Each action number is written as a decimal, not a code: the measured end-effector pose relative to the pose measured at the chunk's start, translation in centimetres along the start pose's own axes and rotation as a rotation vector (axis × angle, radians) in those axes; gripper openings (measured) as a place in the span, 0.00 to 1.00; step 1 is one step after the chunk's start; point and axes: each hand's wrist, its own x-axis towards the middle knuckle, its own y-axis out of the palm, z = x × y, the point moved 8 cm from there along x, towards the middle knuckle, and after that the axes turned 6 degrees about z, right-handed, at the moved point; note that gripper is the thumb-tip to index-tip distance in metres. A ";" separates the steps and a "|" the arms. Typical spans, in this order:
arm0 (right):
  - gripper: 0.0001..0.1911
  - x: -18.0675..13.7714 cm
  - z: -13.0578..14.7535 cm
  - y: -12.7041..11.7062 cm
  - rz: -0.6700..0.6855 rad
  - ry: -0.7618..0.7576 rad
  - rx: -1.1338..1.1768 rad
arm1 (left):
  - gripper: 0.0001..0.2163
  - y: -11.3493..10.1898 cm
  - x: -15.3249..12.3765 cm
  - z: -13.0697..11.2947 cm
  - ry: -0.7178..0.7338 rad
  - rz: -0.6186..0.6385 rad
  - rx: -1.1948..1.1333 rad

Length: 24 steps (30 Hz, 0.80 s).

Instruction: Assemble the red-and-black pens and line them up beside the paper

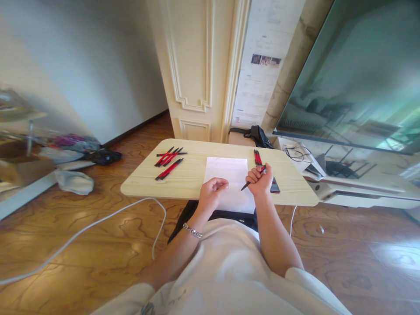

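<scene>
The right hand (262,177) is curled around a pen (245,186) above the right side of the paper (226,168), the dark end sticking out to the near left. The left hand (213,191) is half curled over the paper's left side, thumb near the fingertips; I cannot tell whether it pinches anything. The pen should be light and stiff, perhaps a little slippery if the barrel is smooth, and best held around the middle. The paper looks thin and easily creased. Red and black pens (169,169) lie loosely on the left of the tabletop (141,183), and a small row of pens (257,157) lies just beyond the right hand. Around it are a wooden floor (98,249), a white cable (111,213) and, far right, a large dark screen (354,78)
</scene>
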 end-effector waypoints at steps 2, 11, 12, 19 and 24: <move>0.21 0.0 0.2 0.3 0.020 -0.007 -0.010 | 0.11 0.0 0.1 -0.4 0.024 0.016 0.042; 0.20 -0.4 1.1 0.2 -0.070 -0.055 -0.165 | 0.09 -0.9 2.2 -2.7 0.149 0.109 0.456; 0.19 -0.4 1.2 0.1 -0.077 -0.056 -0.174 | 0.09 -1.2 2.6 -2.9 0.159 0.099 0.539; 0.23 -0.3 1.5 -0.1 -0.060 -0.089 -0.139 | 0.10 -1.5 4.9 -2.3 0.262 0.143 0.992; 0.22 -0.2 1.6 -0.3 -0.041 -0.089 -0.091 | 0.09 -1.1 4.5 -1.0 0.233 0.196 1.076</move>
